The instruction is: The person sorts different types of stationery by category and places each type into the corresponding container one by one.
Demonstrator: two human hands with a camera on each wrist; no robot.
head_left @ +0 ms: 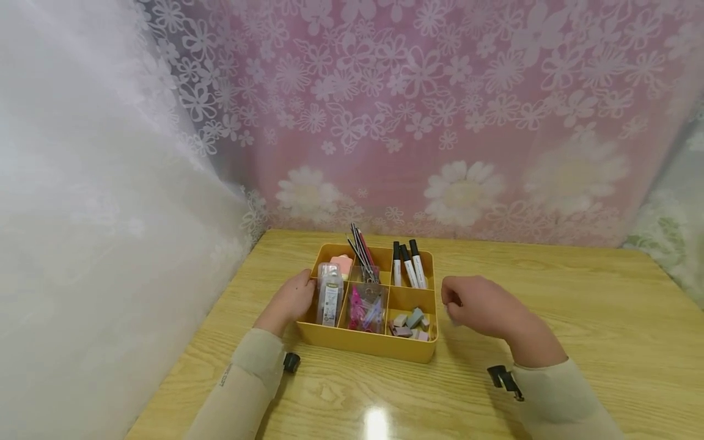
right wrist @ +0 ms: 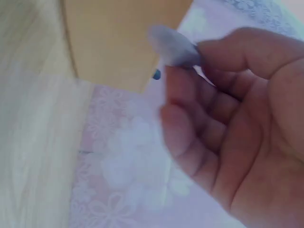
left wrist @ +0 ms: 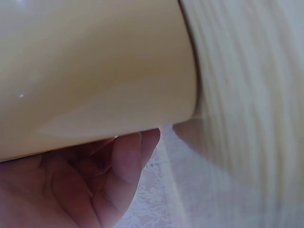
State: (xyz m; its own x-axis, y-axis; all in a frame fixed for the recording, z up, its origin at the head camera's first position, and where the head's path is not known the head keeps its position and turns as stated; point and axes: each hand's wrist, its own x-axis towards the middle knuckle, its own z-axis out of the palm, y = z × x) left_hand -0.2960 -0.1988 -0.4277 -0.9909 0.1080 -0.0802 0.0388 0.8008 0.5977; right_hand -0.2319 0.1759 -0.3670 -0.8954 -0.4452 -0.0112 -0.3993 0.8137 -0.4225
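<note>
A yellow desk organizer [head_left: 365,346] with several compartments sits on the table. My left hand [head_left: 290,301] grips its left side, fingers bent against the outer wall [left wrist: 104,90] in the left wrist view; the thumb is hidden there. Just off the organizer's right side is my right hand [head_left: 481,305]. Between thumb and forefinger it pinches a small pale lilac-grey eraser [right wrist: 173,46], slightly blurred in the right wrist view. Similar pastel erasers [head_left: 414,318] lie in the front right compartment.
Black-capped white markers [head_left: 408,269] stand in the back right compartment, pencils [head_left: 360,253] in the back middle. Pink clips [head_left: 357,308] fill the front middle, and a clear labelled case [head_left: 330,299] leans at front left, near a pink item [head_left: 342,264]. Floral curtain [head_left: 440,122] hangs behind the table.
</note>
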